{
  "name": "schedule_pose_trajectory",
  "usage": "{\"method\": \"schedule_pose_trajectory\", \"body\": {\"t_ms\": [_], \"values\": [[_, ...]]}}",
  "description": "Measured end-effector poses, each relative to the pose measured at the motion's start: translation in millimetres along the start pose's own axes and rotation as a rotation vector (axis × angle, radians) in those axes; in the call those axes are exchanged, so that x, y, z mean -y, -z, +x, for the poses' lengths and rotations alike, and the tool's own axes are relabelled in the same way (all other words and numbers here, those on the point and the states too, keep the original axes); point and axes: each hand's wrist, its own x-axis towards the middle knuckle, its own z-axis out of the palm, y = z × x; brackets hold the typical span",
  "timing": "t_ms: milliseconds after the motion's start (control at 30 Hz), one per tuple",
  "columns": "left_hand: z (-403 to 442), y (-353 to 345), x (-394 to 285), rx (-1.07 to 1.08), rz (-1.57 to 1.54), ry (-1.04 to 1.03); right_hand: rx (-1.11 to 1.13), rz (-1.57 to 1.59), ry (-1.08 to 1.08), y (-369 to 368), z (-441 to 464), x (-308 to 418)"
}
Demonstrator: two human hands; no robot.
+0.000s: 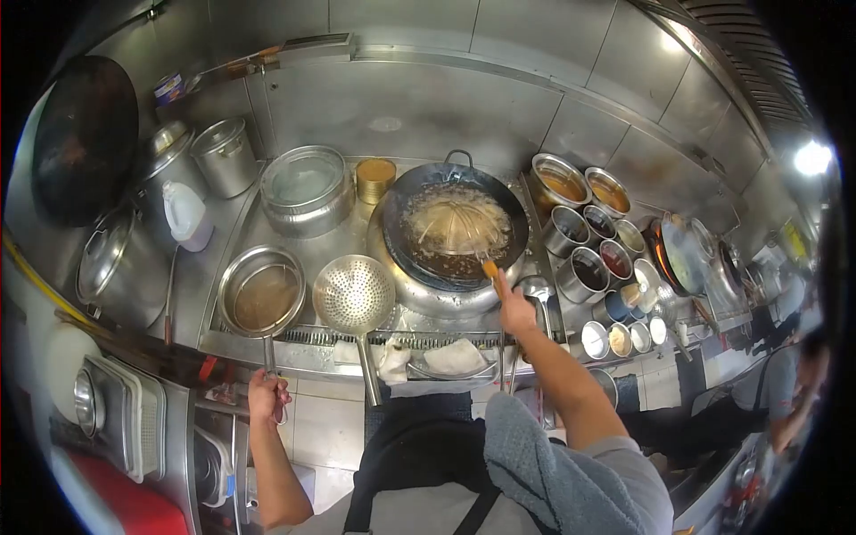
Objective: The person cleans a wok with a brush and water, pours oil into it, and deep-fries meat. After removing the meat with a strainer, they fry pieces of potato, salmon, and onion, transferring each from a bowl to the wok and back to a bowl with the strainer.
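My right hand (517, 312) is closed round the short wooden handle of a wire skimmer (490, 267). Its wire head lies over pale, bubbling food (456, 223) in the dark wok (397, 245), which holds hot oil. Lower left, my left hand (267, 398) grips the metal handle of a fine-mesh strainer (264, 290). That strainer sits over a round metal bowl or pot, and brownish liquid or mesh shows inside. A perforated ladle (355, 294) lies between my hands, its handle pointing toward me.
Sauce pots (584, 275) and small seasoning tubs (618, 339) crowd the right. Behind stand a large lidded pot (306, 192) and a tin can (374, 178). A white jug (185, 214) stands left. Another wok shows flames (658, 254) at right, near a co-worker (785, 383).
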Motion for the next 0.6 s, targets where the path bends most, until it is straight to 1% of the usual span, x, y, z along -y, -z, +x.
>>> {"method": "schedule_pose_trajectory", "body": {"t_ms": [33,67,133,167,200,233,267,300,333,400,467,500,533,567,600], "values": [[-6,-8,-2,0.02,0.057,-0.038,-0.008,0.013,0.012,22,-4,7],[-14,-16,-3,0.017,0.049,-0.043,-0.012,0.009,0.02,25,4,-1],[-45,-30,-7,0.006,0.018,-0.155,-0.168,0.182,0.259,35,13,-21],[-55,-37,-10,-0.012,0.035,-0.202,-0.13,0.268,0.26,47,13,-29],[-62,-43,-12,-0.021,0.007,-0.225,-0.121,0.263,0.27,53,15,-34],[-63,-47,-12,-0.026,-0.001,-0.241,-0.17,0.35,0.301,57,17,-42],[-64,-50,-12,-0.028,-0.009,-0.262,-0.224,0.438,0.332,63,18,-47],[-54,-50,-9,-0.031,-0.015,-0.275,-0.145,0.492,0.262,77,17,-44],[-35,-48,-4,-0.069,-0.025,-0.278,-0.152,0.494,0.269,83,29,-52],[-12,-41,7,-0.105,-0.018,-0.266,-0.247,0.579,0.434,82,54,-75],[8,-39,10,-0.172,0.175,-0.238,-0.205,0.609,0.399,88,60,-83],[20,-29,18,-0.135,0.164,-0.216,-0.139,0.63,0.295,98,53,-79],[24,-33,23,-0.141,0.158,-0.225,-0.074,0.648,0.197,105,52,-74],[25,-33,28,-0.22,0.218,-0.157,-0.103,0.573,0.164,102,53,-77],[23,-34,30,-0.299,0.274,-0.089,-0.1,0.574,0.176,100,50,-73]]}}
